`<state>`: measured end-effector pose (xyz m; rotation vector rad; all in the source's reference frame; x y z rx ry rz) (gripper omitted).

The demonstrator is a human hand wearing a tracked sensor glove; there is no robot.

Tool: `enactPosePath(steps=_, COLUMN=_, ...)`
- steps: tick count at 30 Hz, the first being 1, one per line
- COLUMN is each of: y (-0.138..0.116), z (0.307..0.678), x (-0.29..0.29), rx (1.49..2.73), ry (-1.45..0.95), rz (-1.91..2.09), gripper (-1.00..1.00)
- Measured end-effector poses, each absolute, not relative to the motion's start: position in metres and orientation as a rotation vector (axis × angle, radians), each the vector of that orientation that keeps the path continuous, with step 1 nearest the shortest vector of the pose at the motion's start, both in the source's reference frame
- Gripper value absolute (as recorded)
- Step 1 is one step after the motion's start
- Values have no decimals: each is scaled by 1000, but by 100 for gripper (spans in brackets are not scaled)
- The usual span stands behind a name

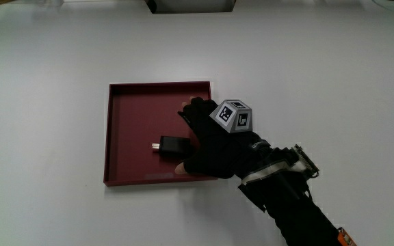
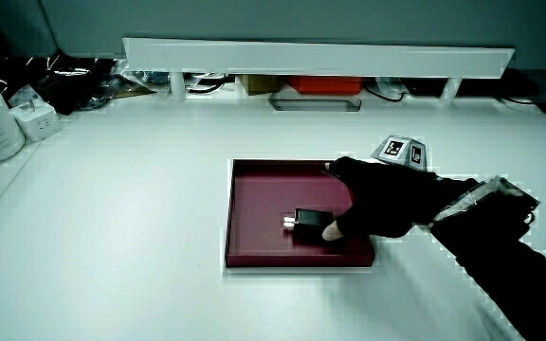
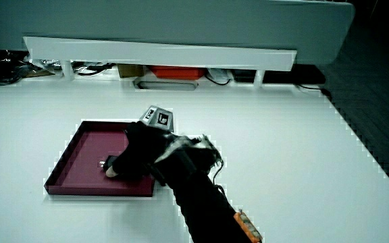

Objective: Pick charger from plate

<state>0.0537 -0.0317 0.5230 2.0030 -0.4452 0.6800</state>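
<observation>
The hand in its black glove, with the small patterned cube on its back, reaches into the square dark-red plate with low walls that lies on the white tabletop. Its fingers are curled around one end of the small black block-shaped charger, a bare thumb tip pressing the charger's side nearer the person; the charger still lies on the plate's floor in the main view. The charger's free end, with a pale metal plug, sticks out from under the fingers toward the plate's middle. In both side views the hand covers much of the charger. The forearm in a black sleeve runs from the hand back across the plate's near corner toward the person.
</observation>
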Motion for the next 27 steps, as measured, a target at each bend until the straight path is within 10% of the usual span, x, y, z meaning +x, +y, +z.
enactPosePath(steps=19, y=-26, z=553, x=42, rx=2007, ry=-403, rz=652, gripper=0)
enactPosePath(steps=27, y=-26, z=552, x=41, rx=2053, ry=-417, rz=625, gripper=31)
